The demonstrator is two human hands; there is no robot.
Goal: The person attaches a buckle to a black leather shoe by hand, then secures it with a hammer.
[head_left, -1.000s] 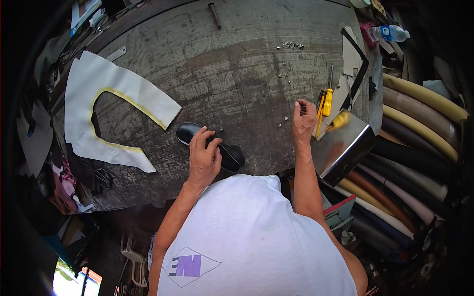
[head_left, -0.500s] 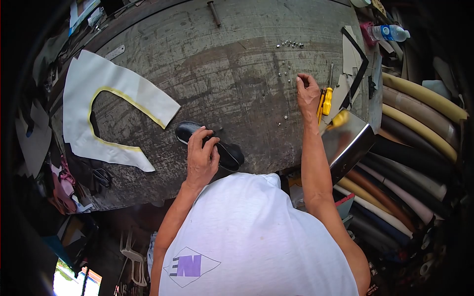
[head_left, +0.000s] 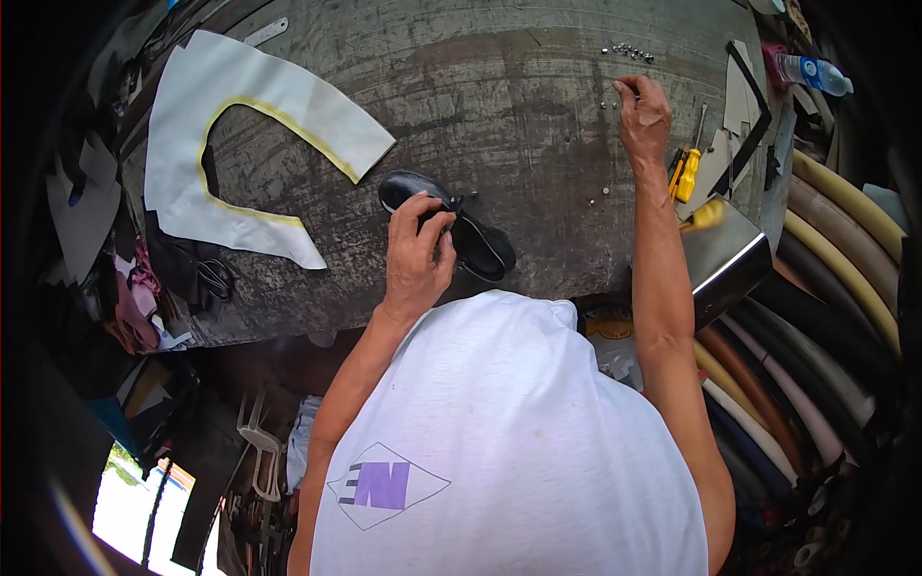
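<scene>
A glossy black, shoe-shaped piece (head_left: pixel 480 236) lies on the worn work table. My left hand (head_left: pixel 420 257) is over its middle, fingers bent and the fingertips close to the thumb; anything small between them is hidden. A small metal bit (head_left: pixel 471 195) lies just beyond the piece. Farther out, my right hand (head_left: pixel 645 117) reaches over the table with thumb and index finger pinched; whether they hold something is too small to see. Next to those fingertips lie tiny loose metal fittings (head_left: pixel 605 105). A row of several shiny ones (head_left: pixel 630 52) sits slightly farther away.
Yellow-handled screwdriver (head_left: pixel 689 176) lies right of my forearm, near a metal box (head_left: pixel 732 252). A white U-shaped panel with yellow edging (head_left: pixel 279 82) covers the table's left. Rolls of material (head_left: pixel 845 259) stack at the right, below a water bottle (head_left: pixel 814 74).
The whole view has shifted, so the table appears higher and farther right. My right hand has moved slightly outward over the loose fittings. My left hand stays over the black piece.
</scene>
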